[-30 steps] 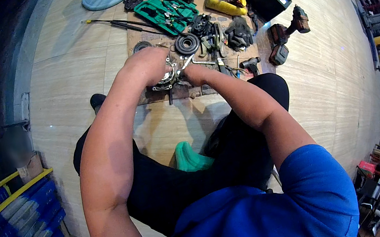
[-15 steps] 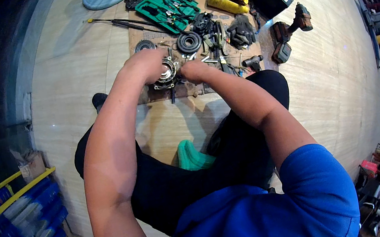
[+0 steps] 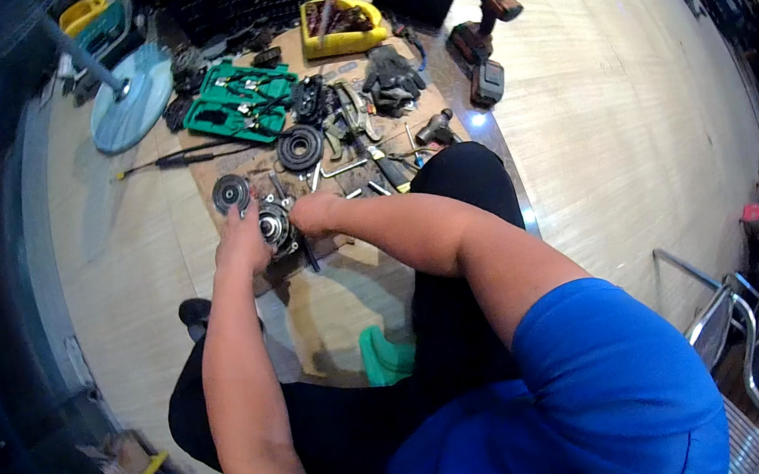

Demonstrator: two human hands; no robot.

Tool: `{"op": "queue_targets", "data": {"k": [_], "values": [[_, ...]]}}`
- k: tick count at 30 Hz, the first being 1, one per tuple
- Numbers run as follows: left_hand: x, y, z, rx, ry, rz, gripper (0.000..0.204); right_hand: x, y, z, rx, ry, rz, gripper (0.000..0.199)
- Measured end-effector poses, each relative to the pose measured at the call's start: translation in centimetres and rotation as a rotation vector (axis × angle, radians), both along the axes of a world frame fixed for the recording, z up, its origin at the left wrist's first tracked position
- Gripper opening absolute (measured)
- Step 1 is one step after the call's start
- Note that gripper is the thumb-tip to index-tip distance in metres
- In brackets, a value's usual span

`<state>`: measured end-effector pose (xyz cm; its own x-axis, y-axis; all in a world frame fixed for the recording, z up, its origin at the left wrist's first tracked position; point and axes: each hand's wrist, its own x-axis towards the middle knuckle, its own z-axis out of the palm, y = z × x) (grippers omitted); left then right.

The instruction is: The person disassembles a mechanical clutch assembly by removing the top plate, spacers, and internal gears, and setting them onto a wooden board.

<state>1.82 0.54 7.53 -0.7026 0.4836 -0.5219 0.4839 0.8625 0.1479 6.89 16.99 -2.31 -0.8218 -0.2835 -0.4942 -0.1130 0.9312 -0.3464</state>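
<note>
From the head camera we look down on a person seated over a sheet of brown cardboard (image 3: 327, 287) spread on the pale wooden floor (image 3: 579, 100). Our left hand (image 3: 246, 243) is curled against the side of a round metal hub-like assembly with a dark centre (image 3: 277, 225), which sits on the cardboard just in front of the knees; the fingers wrap it, though how tightly we cannot tell. Our right hand (image 3: 315, 214) closes on the opposite side of the same part, its fingertips hidden behind the metal.

Just beyond lie a small black pulley wheel (image 3: 231, 193) and a larger black ribbed pulley (image 3: 299, 147), then an open green tool case (image 3: 240, 102), a pair of dark work gloves (image 3: 393, 80) and a yellow plastic parts tray (image 3: 344, 28). Loose metal wrenches (image 3: 357, 165) lie just beside the right wrist.

We judge the risks as these: the assembly looks heavy and greasy, so it may twist out of either hand and roll into the small pulley; bare fingers may get pinched between its parts; and a sweeping forearm may scatter the loose tools off the cardboard
</note>
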Motion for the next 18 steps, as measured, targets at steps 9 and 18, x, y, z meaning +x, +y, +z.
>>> {"op": "queue_targets", "data": {"k": [9, 18], "values": [[2.5, 0.1, -4.1, -0.004, 0.029, 0.050, 0.111, 0.7, -0.4, 1.7, -0.063, -0.030, -0.055, 0.026], [2.0, 1.5, -3.6, -0.001, 0.080, 0.074, 0.119, 1.7, -0.3, 2.6, -0.164, -0.104, -0.238, 0.026]]}}
